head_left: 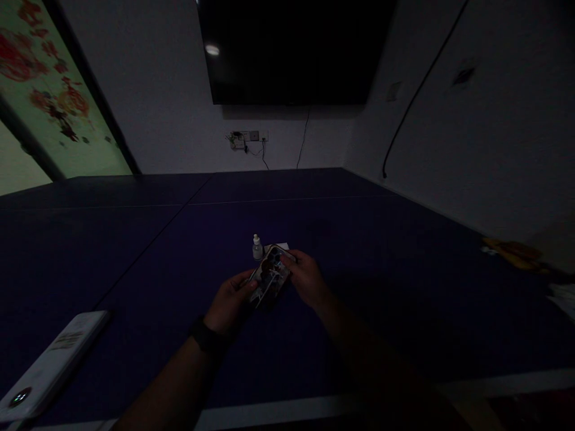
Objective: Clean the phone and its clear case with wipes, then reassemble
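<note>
The left hand and the right hand both grasp a flat, rectangular, phone-shaped object with rounded corners, a pale rim and a dark face patterned with round and light markings. It is held between them, tilted; the left thumb presses near its lower left edge, while the right thumb lies over its upper right part. The dim light hides what the markings are.

Just beyond the left hand stands a small, clear bottle with a pale cap and a light label, upright, near the object's far end. A flat white piece shows partly from behind that end, between the bottle and the right hand. A black band circles the left wrist.

Below the hands spreads a dark blue-purple tabletop with thin pale lines. Well to the left of the left hand, and nearer the person, lies a long white slab-shaped device with glowing digits. Far to the right of the right hand is a crumpled yellow-brown cloth-like thing.
</note>
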Tool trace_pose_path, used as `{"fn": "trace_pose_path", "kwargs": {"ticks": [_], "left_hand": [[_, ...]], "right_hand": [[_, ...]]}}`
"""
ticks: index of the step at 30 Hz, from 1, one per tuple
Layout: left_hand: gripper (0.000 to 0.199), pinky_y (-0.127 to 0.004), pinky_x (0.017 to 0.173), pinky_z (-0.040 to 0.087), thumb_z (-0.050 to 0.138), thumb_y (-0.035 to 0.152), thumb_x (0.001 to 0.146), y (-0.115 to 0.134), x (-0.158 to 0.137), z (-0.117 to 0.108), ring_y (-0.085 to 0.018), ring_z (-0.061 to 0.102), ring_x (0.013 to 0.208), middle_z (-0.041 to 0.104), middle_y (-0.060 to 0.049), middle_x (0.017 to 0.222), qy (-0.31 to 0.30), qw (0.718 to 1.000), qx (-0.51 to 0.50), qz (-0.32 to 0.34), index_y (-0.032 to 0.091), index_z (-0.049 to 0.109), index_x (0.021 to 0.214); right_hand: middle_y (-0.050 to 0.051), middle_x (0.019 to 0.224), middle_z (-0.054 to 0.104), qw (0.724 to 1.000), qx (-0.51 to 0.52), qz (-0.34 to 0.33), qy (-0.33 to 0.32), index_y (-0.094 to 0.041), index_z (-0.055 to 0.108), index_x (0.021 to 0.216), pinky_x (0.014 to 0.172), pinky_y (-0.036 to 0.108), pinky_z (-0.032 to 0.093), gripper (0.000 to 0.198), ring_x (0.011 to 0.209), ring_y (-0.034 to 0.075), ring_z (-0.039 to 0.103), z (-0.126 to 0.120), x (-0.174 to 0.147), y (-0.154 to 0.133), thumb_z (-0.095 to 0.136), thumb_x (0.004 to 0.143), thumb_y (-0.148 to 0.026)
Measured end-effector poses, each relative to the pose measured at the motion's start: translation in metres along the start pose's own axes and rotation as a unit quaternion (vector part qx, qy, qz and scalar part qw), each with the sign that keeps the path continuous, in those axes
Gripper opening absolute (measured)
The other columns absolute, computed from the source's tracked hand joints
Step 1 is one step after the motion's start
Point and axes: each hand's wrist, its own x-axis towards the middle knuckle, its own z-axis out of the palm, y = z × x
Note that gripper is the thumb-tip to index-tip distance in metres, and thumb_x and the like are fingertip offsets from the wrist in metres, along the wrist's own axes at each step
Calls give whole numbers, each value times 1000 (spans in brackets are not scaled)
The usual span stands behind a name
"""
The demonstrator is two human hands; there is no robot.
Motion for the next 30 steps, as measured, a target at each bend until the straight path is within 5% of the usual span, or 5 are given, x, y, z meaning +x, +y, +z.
{"fn": "trace_pose_path", "kwargs": {"ticks": [9,18,24,30], "left_hand": [[51,-34,84,53,81,37,81,-7,1,-1,-25,73,97,77,-16,111,-50,997,46,28,14,71,125],[42,-41,99,51,80,43,81,-15,-2,6,-25,68,109,74,-11,116,28,979,118,161,20,70,114],[47,-39,103,49,78,49,82,-6,-11,10,-27,65,117,72,-10,124,54,943,188,268,24,70,121],[33,-31,83,52,75,51,84,-2,-13,18,-21,67,91,71,-5,95,94,921,193,324,20,72,96]], "right_hand": [[2,79,77,999,-11,-17,27,-22,77,87,67,32,53,37,72,22,69,3,-3,-6,91,60,-44],[5,84,76,995,44,-81,48,-22,73,94,70,35,57,34,79,25,73,27,-32,-3,80,78,-52],[3,85,77,987,-65,-142,-30,-26,79,85,76,34,56,25,83,24,72,24,-46,-17,88,70,-44],[2,87,76,976,-100,-169,-98,-29,80,87,82,36,55,21,87,24,70,31,-52,-19,85,77,-47]]}}
